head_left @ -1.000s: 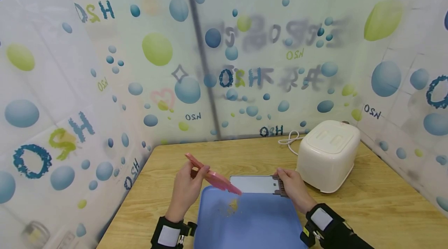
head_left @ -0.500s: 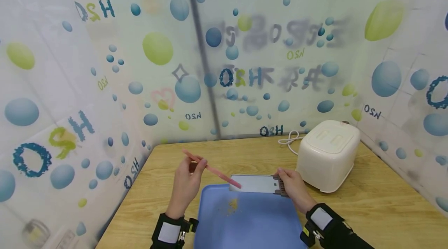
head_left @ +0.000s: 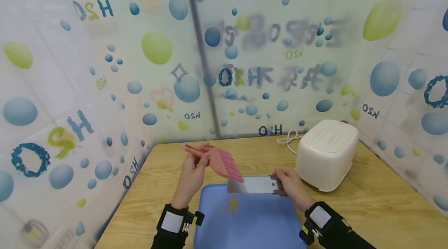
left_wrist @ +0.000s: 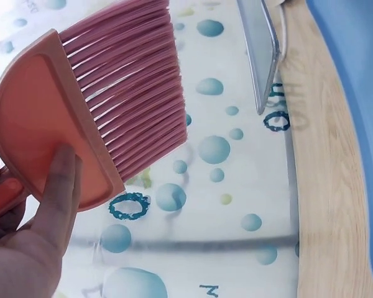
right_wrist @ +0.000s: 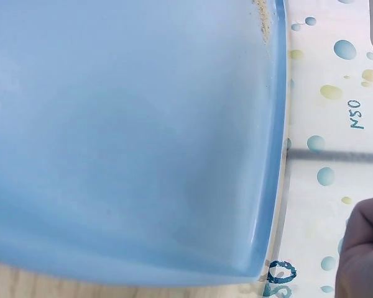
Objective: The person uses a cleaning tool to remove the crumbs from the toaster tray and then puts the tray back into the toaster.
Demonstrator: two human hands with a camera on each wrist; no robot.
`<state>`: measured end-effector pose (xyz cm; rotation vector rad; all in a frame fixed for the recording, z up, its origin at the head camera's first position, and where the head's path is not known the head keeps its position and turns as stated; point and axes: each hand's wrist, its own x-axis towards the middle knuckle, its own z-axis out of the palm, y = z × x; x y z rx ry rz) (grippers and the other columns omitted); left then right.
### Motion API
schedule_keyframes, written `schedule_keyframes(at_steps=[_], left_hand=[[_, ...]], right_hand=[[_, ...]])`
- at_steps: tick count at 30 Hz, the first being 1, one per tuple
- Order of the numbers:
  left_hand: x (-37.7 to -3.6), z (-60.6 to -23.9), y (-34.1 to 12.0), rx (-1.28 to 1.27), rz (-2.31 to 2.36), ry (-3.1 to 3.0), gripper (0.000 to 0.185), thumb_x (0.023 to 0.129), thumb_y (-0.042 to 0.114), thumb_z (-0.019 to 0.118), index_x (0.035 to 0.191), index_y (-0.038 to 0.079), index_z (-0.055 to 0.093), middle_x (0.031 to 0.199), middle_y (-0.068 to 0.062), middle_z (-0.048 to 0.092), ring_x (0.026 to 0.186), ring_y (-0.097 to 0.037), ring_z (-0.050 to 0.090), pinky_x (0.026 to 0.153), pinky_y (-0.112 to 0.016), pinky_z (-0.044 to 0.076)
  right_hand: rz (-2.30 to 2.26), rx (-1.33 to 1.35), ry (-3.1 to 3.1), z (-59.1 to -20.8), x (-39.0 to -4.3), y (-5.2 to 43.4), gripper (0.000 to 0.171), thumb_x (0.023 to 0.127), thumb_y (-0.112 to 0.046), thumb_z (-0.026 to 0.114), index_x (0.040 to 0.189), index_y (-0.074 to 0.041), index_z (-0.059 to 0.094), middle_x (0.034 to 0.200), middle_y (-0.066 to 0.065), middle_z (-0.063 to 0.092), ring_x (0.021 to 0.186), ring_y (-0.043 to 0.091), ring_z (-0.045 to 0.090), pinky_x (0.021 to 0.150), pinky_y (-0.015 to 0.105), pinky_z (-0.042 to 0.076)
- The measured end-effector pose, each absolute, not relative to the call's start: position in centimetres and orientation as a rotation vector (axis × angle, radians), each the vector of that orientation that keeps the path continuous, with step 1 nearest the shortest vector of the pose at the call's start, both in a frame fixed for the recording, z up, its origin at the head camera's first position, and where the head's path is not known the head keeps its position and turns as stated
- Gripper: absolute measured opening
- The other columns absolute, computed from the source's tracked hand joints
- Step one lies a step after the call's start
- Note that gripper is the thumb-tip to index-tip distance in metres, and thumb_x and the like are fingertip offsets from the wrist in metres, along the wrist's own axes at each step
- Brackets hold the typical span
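A wooden table [head_left: 367, 202] stands in a corner hung with a bubble-print curtain [head_left: 105, 66]. A blue tray [head_left: 245, 225] lies at the table's near edge, with a small patch of crumbs [head_left: 231, 204] on it. A cream-coloured appliance [head_left: 327, 154] sits to the right, its white cord [head_left: 288, 140] coiled behind it. The right hand [head_left: 290, 187] grips the dark end of a flat metal plate [head_left: 252, 185], held over the tray's far edge. The left hand [head_left: 190, 177] holds a pink brush [head_left: 220, 159] by its handle, thumb pressed on its back, bristles raised above the plate's left end.
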<state>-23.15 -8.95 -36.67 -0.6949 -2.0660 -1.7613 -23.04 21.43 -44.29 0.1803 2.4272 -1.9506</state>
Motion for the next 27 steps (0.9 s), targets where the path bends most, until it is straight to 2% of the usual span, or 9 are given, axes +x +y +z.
schedule_keyframes(at_steps=[9,19,27], left_hand=[[-24.5,-36.9,-6.6,-0.873,-1.966,-2.109,0.045,0.109,0.011,0.045,0.147,-0.011,0.038,0.142,-0.029,0.05,0.129,-0.043,0.054,0.095,-0.035,0.054],[-24.1,-38.1,-3.4,-1.009,-2.057,-2.223,0.048,0.11,0.013,0.041,0.154,-0.004,0.03,0.152,-0.024,0.041,0.138,-0.037,0.047,0.102,-0.036,0.05],[-23.9,-38.5,-1.7,-1.008,-2.049,-2.213,0.045,0.109,0.008,0.041,0.149,-0.01,0.033,0.147,-0.03,0.045,0.132,-0.043,0.051,0.097,-0.033,0.053]], right_hand=[[-1.871,0.133,2.473,-44.5,-22.9,21.4,0.044,0.112,-0.027,0.038,0.122,0.008,0.063,0.119,0.016,0.058,0.109,0.029,0.048,0.085,0.036,0.039],[-1.951,0.136,2.397,-44.3,-22.9,21.0,0.043,0.112,-0.026,0.038,0.122,0.008,0.062,0.099,0.009,0.066,0.085,0.018,0.06,0.07,0.031,0.051],[-1.973,0.119,2.394,-44.1,-23.1,21.0,0.045,0.112,-0.026,0.038,0.125,0.009,0.062,0.097,0.006,0.067,0.084,0.016,0.061,0.071,0.029,0.052]])
